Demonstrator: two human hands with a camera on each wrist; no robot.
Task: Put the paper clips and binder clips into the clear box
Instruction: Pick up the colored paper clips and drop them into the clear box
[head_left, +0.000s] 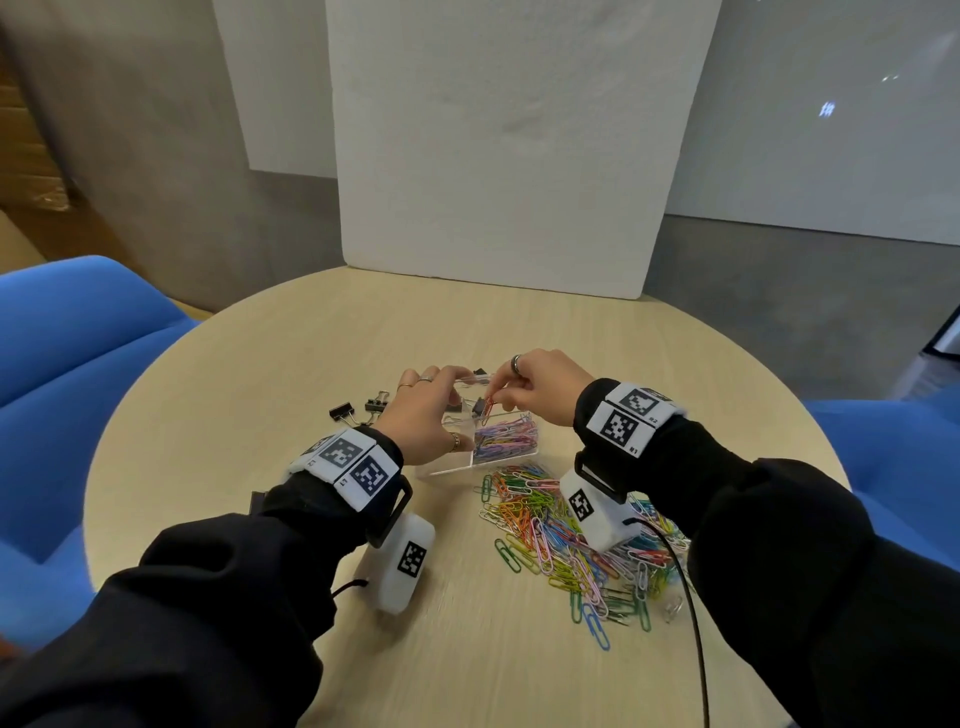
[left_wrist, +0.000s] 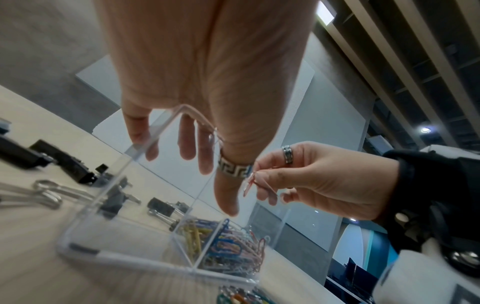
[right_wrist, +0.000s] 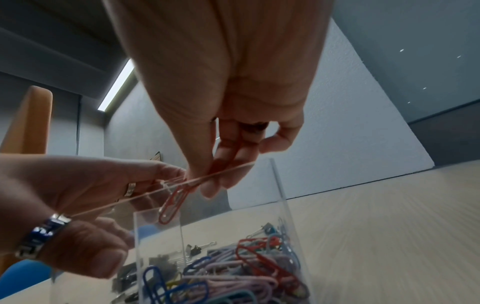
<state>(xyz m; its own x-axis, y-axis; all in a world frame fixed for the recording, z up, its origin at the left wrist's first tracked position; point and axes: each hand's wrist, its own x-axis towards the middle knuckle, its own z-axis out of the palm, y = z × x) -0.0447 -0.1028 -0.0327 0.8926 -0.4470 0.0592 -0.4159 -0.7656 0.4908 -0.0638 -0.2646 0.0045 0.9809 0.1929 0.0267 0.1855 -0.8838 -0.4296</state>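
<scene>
Dozens of coloured paper clips (head_left: 571, 540) lie loose on the desk (head_left: 467, 649) nearest the person, just beside the clear box (head_left: 483, 441), whose right compartment is already well filled. Above it the right hand (head_left: 540, 389) hangs wrist-high, its fingers (right_wrist: 223, 164) pinching one red paper clip (right_wrist: 172, 203) over the rim. The left hand (head_left: 426, 415) arches over the box, fingers gripping its walls. Released too early, the clip could strike the divider and fall among the binder clips (head_left: 358, 408) lying farther left.
</scene>
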